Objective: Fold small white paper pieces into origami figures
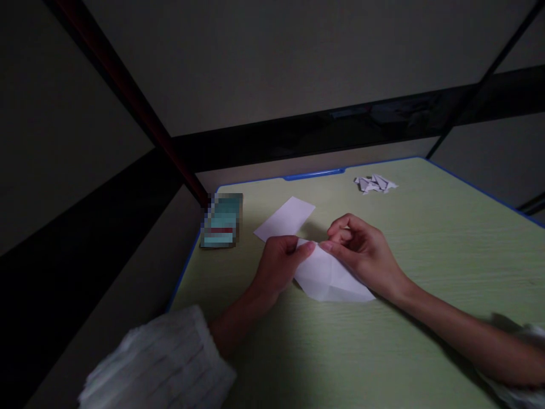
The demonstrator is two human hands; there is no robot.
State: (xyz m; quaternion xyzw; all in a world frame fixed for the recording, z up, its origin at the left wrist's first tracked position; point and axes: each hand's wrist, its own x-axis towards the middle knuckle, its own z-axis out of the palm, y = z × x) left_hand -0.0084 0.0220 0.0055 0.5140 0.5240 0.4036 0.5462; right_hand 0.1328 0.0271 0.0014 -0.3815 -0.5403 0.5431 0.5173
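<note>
A creased sheet of white paper [330, 278] is held just over the table between both hands. My left hand [281, 258] pinches its upper left edge, with the thumb on top. At the upper edge, close beside the left thumb, my right hand [364, 250] grips the paper between thumb and fingers; its other fingers are curled. Fold lines cross the sheet, and its lower edge hangs toward me. Behind the left hand a flat white paper strip [287, 217] lies on the table, its near end partly hidden.
The pale green table [460, 244] has a blue rim and a blue groove [315, 174] at its far edge. Folded white paper pieces [375, 184] lie at the back right. A blurred-out greenish box [222, 221] stands at the left edge. Dark-striped panels rise behind.
</note>
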